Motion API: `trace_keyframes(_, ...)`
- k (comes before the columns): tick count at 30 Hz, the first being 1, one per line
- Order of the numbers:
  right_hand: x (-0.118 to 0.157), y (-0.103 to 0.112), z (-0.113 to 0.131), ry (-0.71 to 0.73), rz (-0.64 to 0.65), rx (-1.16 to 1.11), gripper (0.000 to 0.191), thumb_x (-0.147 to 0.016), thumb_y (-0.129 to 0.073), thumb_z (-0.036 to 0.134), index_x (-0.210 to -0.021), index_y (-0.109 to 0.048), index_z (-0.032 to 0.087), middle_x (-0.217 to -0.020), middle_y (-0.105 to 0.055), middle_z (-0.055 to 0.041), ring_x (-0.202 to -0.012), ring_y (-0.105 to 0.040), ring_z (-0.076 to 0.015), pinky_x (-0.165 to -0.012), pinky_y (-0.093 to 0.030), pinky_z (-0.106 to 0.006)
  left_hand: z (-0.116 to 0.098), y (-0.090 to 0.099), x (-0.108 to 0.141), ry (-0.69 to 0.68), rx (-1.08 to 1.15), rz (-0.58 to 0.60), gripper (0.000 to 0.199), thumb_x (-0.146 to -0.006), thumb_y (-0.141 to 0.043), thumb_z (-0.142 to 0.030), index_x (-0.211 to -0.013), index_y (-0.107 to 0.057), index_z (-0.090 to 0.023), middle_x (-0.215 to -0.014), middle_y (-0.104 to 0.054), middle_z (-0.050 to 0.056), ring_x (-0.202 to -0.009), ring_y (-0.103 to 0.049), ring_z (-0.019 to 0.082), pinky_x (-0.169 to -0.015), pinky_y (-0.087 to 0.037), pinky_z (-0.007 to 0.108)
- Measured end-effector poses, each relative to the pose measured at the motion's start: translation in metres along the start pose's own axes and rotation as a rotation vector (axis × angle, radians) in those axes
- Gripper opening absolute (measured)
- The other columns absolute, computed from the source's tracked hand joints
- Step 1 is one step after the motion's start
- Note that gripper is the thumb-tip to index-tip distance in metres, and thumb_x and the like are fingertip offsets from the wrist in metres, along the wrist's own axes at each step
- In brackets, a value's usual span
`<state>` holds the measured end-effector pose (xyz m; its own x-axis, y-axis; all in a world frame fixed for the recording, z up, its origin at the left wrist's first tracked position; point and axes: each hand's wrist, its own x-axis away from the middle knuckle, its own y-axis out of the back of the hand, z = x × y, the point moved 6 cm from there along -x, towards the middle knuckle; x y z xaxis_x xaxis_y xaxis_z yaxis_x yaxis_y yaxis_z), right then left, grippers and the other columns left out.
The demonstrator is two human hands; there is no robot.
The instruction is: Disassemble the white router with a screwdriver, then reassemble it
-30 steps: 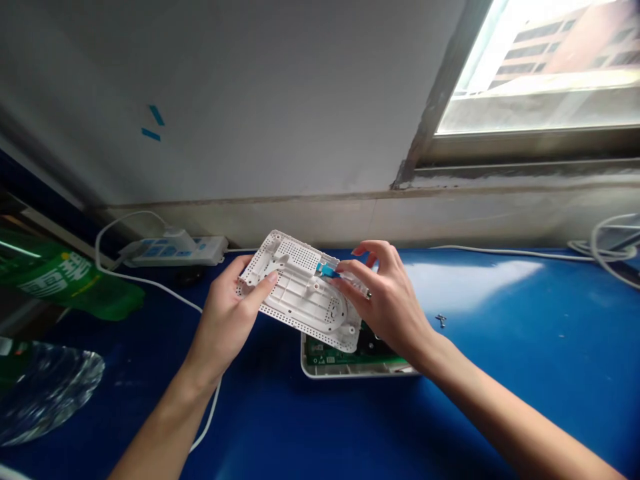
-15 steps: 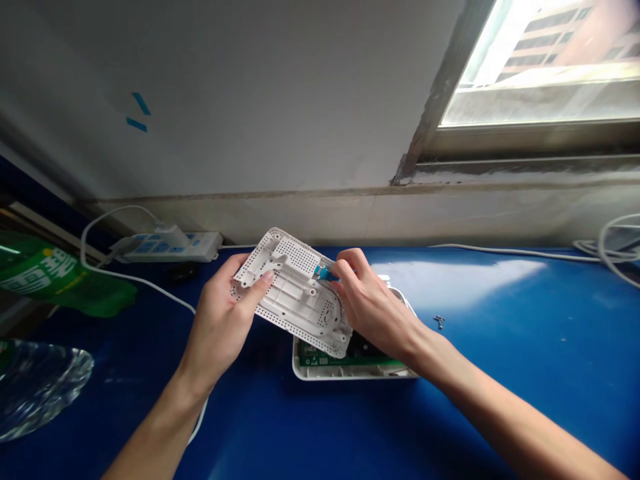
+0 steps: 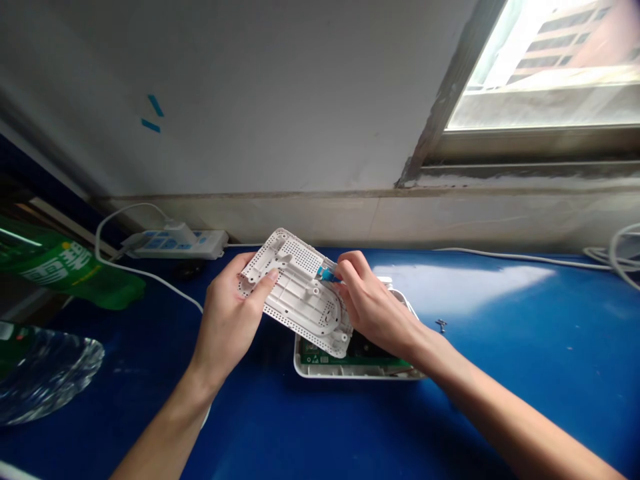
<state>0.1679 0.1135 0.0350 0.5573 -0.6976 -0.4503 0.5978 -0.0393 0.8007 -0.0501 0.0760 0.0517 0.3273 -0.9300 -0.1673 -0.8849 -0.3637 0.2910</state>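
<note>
My left hand (image 3: pixel 233 307) grips a white perforated plastic cover (image 3: pixel 305 297) by its left end, the thumb on its ribbed inner face. The cover is held tilted above an open white device housing (image 3: pixel 313 371). At the cover's upper right edge, my right hand (image 3: pixel 367 293) pinches a short blue strip (image 3: pixel 327 274). Its fingertips hide the strip's far end, and I cannot tell whether it is tape or a flat cable. Below, a green circuit board (image 3: pixel 325 359) lies in the housing, partly covered by the cover and my right forearm.
Several small screws (image 3: pixel 441 325) lie on the blue tabletop (image 3: pixel 525 360) to the right. A power strip (image 3: pixel 195 245) with a white cable sits by the wall. At left lie a green bottle (image 3: pixel 75 267) and a clear bottle (image 3: pixel 55 373). Another white cable (image 3: pixel 525 255) runs along the back.
The whole view has shifted slightly, so the surroundings sit a little further right. Both hands keep their hold, with the cover and the blue strip almost unmoved over the housing.
</note>
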Motion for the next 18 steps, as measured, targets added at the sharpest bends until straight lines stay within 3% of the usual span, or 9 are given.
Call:
trace_keyframes(10, -0.0025, -0.0037, -0.0003, -0.002, 0.063, 0.086, 0.014, -0.111, -0.048, 0.017, -0.099, -0.046, 0.024, -0.106, -0.055, -0.0074, -0.071, -0.048, -0.0179, -0.061, -0.044, -0.032, -0.0026, -0.0012, 0.0024, -0.021, 0.006, -0.005, 0.035, -0.092, -0.081, -0.045, -0.118, -0.077, -0.022, -0.111, -0.083, 0.005, -0.1, -0.078, 0.027, -0.084, -0.058, 0.031)
trace_keyframes(18, -0.0016, 0.0041, 0.0013, -0.008, 0.113, -0.006, 0.017, -0.107, -0.046, 0.009, -0.105, -0.047, 0.025, -0.113, -0.057, -0.0078, -0.069, -0.053, -0.0154, -0.062, -0.051, -0.032, -0.006, 0.0, 0.0032, -0.016, 0.06, -0.017, 0.036, -0.092, -0.082, -0.045, -0.118, -0.078, -0.021, -0.11, -0.083, 0.006, -0.099, -0.077, 0.029, -0.085, -0.059, 0.033)
